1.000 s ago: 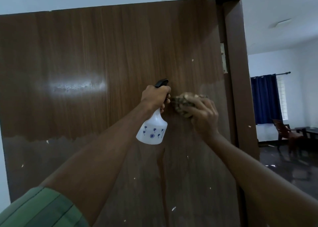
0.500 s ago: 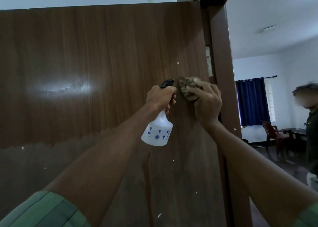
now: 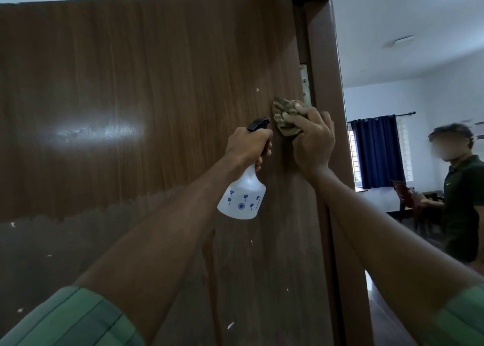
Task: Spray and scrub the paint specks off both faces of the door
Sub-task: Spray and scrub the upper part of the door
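Fingers point(image 3: 289, 120) of the right hand point(image 3: 311, 141) are curling round a wadded scrubbing cloth point(image 3: 284, 115) and pressing it flat against the door point(image 3: 157, 83), just left of the hinge point(image 3: 304, 83) at the door's right edge. A little lower and to the left, the left hand point(image 3: 248, 146) is gripping the neck of a white spray bottle point(image 3: 242, 196) with blue flower prints, its fingers wrapping the trigger area and the black nozzle point(image 3: 258, 123) pointing toward the wood close beside the cloth.

The door's upper part is looking dry and glossy, while a darker, wet-looking band is covering the lower part. Pale paint specks point(image 3: 257, 89) are showing above and left of the cloth, with more scattered lower down.

The step in hand seems to be scrubbing near the hinge. To do it well, the cloth should be worked in small firm strokes over each speck, with fresh spray first on the dry patch above, and the rubbing kept off the hinge screws.

Farther right, past the door frame point(image 3: 324, 83), another person point(image 3: 463, 201) is standing in the next room near blue curtains point(image 3: 374, 151) and a chair point(image 3: 404, 196).
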A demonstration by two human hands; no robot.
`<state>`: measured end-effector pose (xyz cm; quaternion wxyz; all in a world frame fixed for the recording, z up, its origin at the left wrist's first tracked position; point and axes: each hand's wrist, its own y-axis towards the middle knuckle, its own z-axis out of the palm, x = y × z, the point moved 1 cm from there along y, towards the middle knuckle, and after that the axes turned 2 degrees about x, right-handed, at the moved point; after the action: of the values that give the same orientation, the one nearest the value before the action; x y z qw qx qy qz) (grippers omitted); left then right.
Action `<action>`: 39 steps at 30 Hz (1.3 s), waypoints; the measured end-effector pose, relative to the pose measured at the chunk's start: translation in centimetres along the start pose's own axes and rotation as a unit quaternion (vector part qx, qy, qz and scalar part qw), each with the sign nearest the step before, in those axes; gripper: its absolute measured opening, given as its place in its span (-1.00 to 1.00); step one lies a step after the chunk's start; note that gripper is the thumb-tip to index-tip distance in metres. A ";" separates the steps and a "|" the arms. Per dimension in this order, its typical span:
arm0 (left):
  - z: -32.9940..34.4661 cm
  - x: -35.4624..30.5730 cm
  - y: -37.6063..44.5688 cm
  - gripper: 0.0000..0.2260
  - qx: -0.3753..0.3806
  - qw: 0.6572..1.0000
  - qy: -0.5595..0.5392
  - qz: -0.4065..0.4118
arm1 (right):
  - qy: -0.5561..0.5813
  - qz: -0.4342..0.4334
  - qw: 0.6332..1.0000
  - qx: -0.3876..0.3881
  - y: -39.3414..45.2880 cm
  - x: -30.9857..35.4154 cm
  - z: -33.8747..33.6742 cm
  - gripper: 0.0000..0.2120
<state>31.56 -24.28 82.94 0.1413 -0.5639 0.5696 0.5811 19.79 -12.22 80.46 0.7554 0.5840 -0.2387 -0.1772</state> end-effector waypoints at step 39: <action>3.2 11.3 -6.7 -0.71 -0.040 0.989 0.144 -0.007 | 0.003 -0.049 0.994 0.098 -17.2 -2.0 -4.3 -0.81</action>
<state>31.75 -24.96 69.45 0.0391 -0.6506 0.5568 0.5149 20.81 -12.12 62.67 0.6858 0.6667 -0.2236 -0.1875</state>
